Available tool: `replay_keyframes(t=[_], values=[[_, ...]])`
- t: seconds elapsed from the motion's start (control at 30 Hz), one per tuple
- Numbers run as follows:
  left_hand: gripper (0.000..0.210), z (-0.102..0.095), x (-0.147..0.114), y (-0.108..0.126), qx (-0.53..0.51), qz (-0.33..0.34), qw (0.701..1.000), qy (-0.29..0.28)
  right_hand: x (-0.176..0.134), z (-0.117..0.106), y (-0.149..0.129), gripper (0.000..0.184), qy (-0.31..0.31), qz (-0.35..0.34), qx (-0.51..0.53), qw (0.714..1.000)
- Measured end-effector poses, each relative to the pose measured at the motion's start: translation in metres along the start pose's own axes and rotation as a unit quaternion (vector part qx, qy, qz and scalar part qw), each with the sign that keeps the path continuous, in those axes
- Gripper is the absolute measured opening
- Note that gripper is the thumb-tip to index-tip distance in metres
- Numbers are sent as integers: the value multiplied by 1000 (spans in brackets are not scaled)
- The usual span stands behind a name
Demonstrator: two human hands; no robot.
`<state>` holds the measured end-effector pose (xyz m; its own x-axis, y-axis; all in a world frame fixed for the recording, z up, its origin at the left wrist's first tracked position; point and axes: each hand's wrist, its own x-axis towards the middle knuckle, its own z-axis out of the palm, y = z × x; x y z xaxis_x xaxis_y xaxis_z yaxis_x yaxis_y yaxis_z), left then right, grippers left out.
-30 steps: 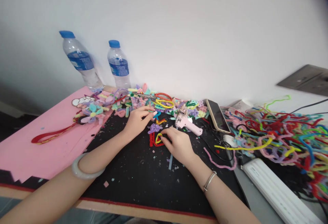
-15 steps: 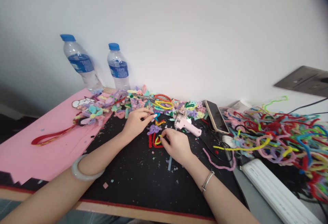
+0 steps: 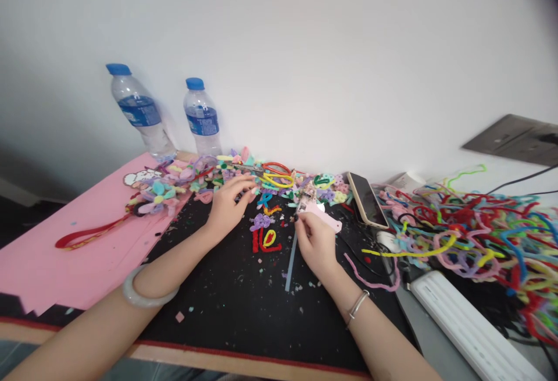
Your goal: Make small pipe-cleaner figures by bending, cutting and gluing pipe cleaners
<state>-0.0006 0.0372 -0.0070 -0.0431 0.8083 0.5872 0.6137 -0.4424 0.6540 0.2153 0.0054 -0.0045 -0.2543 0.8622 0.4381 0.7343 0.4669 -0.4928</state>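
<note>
My left hand (image 3: 227, 209) hovers at the back of the black mat, thumb and forefinger slightly apart, with nothing seen between them. A blue pipe-cleaner loop (image 3: 264, 200) lies just right of its fingertips. Below that are an orange-yellow pipe-cleaner piece (image 3: 272, 210), a purple one (image 3: 262, 221), a red bent shape (image 3: 255, 241) and a yellow loop (image 3: 269, 238). My right hand (image 3: 317, 244) is closed at the fingertips beside the pink glue gun (image 3: 320, 216), partly covering it. What the fingers pinch is too small to tell. A translucent glue stick (image 3: 290, 262) extends below them.
Scissors (image 3: 279, 176) lie on colourful pipe-cleaner pieces along the wall. Two water bottles (image 3: 203, 118) stand at back left, near pink card (image 3: 100, 241). Right are a phone (image 3: 367, 199), a pipe-cleaner heap (image 3: 475, 224) and a white power strip (image 3: 475, 323).
My right hand has let go of the yellow loop, which stays by the red shape, and moved right to the glue gun. My left hand has drawn back from the blue loop.
</note>
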Motion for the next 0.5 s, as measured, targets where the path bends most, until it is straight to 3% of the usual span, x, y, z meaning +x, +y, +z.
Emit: replay_keyframes(t=[0.37,0.5], values=[[22,2,-3,4,-26,11,998,-50,11,-25,29,24,135,26,-35,990],[27,4,-5,7,-32,12,997,-67,11,-28,28,29,130,15,-49,990]])
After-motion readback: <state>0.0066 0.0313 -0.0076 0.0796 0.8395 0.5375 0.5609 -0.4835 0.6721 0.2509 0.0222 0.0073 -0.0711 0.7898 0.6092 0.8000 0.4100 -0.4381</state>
